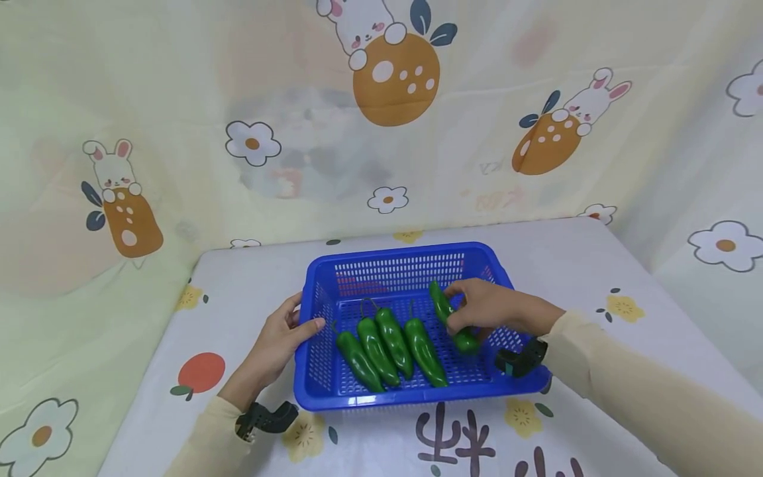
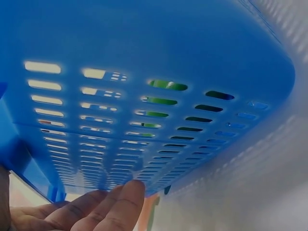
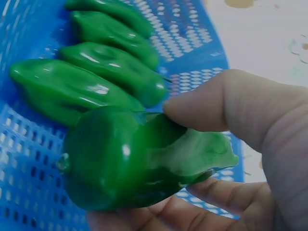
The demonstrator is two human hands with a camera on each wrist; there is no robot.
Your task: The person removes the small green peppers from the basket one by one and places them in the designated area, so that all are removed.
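Note:
A blue plastic basket [image 1: 405, 398] with slotted walls stands on the table in the head view. My left hand [image 1: 280, 341] grips its left side, the thumb over the rim and the fingers outside. Those fingers [image 2: 126, 204] lie against the slotted outer wall in the left wrist view. With thumb and fingers, my right hand [image 1: 491, 306] holds a green chili pepper [image 3: 115, 159] over the basket's right part, its thick end toward me. Several more green peppers [image 1: 390, 341] lie side by side in the basket, left of the held one.
A pale tablecloth [image 1: 596, 285] printed with flowers and fruit covers the table around the basket. Behind it hangs a curtain [image 1: 322, 218] with rabbit prints, which also closes in both sides. Dark wrist devices [image 1: 268, 419] sit at both cuffs.

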